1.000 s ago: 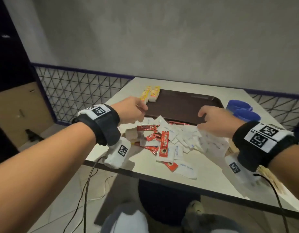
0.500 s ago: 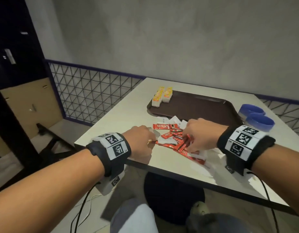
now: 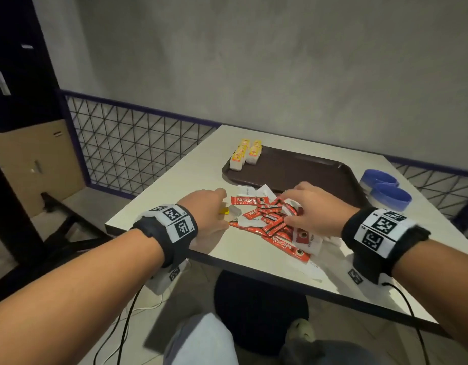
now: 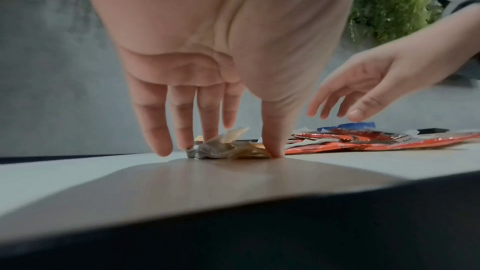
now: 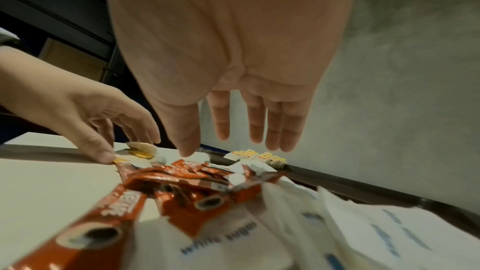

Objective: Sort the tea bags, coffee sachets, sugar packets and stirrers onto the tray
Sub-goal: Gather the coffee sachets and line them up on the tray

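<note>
A loose tea bag [image 3: 230, 211] with a yellow tag lies near the table's front left, beside a heap of red coffee sachets [image 3: 270, 220]. My left hand [image 3: 222, 206] is down on it, and the thumb and fingers [image 4: 185, 143] pinch the tea bag [image 4: 223, 148] from both sides on the tabletop. My right hand [image 3: 288, 204] hovers open over the sachets [image 5: 182, 180], fingers straight [image 5: 257, 128] and holding nothing. White sugar packets [image 3: 309, 242] lie under and right of that hand. On the brown tray [image 3: 314, 177], tea bags [image 3: 244, 154] stand in its far left corner.
Two blue-rimmed containers [image 3: 385, 192] stand right of the tray. The table's dark front edge [image 3: 254, 270] runs just below both wrists. A wire-mesh railing [image 3: 138, 148] borders the table on the left, and a grey wall stands behind it.
My left hand came back from the tray and dropped onto the loose tea bag near the front edge. My right hand shifted left over the coffee sachets. The head view pulled back.
</note>
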{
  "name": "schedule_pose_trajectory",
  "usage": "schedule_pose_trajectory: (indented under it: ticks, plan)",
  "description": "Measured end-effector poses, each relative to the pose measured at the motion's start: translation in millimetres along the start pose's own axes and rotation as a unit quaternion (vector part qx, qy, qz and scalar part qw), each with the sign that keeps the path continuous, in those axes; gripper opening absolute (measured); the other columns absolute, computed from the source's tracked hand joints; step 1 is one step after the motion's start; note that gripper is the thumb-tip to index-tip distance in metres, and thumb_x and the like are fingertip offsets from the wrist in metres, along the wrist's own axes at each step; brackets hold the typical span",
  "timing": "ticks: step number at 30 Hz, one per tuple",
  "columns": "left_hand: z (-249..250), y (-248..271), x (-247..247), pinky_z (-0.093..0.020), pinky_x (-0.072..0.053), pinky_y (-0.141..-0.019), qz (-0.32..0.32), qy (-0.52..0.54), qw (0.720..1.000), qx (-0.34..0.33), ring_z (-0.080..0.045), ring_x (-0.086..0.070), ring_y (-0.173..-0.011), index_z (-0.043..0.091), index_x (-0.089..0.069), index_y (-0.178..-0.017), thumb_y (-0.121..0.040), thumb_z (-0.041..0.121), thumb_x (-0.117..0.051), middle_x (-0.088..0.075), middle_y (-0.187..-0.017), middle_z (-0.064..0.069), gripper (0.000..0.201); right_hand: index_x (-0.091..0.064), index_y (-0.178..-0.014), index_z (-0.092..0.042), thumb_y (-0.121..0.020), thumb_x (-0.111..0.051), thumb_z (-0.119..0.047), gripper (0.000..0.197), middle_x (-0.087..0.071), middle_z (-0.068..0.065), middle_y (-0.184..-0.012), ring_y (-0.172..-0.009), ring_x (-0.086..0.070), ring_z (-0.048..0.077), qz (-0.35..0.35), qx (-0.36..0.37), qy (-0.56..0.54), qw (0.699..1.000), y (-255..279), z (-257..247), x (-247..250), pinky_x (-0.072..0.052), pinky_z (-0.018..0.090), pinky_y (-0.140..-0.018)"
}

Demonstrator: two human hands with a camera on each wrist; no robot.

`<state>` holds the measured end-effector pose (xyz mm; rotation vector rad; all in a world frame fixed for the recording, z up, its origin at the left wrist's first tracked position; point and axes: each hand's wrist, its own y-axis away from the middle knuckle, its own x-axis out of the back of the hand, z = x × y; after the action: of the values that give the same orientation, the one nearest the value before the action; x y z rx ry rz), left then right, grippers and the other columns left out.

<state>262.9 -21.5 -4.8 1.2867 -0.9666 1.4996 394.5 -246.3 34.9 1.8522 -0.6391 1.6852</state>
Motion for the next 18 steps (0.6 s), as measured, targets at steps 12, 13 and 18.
schedule_pose_trajectory:
  ticks: [12, 13, 18]
  plan:
    - [-0.5, -2.7, -4.1, -0.032, -0.043, -0.073, 0.043, -0.073, 0.996, -0.009, -0.027, -0.063, -0.1, 0.019, -0.075, -0.106, -0.099, 0.036, -0.053, -0.068, -0.105, -0.005, 0.028, -0.065, -0.128, -0.024, -0.096, -0.064, -0.037, 0.035, -0.062, 0.002, -0.122, -0.116, -0.056, 0.02, 0.016, 0.111, 0.003, 0.994, -31.8, -83.4, -18.6, -0.042, 0.028, -0.089]
    - [-0.7, -1.8, -4.2, -0.032, -0.042, -0.073, 0.045, -0.074, 0.996, -0.013, -0.028, -0.063, -0.1, 0.019, -0.075, -0.107, -0.1, 0.038, -0.053, -0.068, -0.105, -0.005, 0.03, -0.065, -0.127, -0.023, -0.095, -0.065, -0.036, 0.035, -0.063, 0.003, -0.12, -0.115, -0.057, 0.022, 0.013, 0.112, 0.004, 0.994, -35.5, -88.8, -20.7, -0.044, 0.03, -0.089]
    - [-3.2, 3.2, -2.1, -0.033, -0.039, -0.068, 0.063, -0.073, 0.995, -0.033, -0.026, -0.055, -0.083, 0.018, -0.072, -0.099, -0.104, 0.04, -0.048, -0.054, -0.086, -0.002, 0.033, -0.071, -0.109, -0.018, -0.086, -0.067, -0.027, 0.025, -0.066, 0.004, -0.099, -0.098, -0.064, 0.028, 0.002, 0.102, 0.011, 0.995, -50.5, -107.3, -26.8, -0.055, 0.039, -0.083]
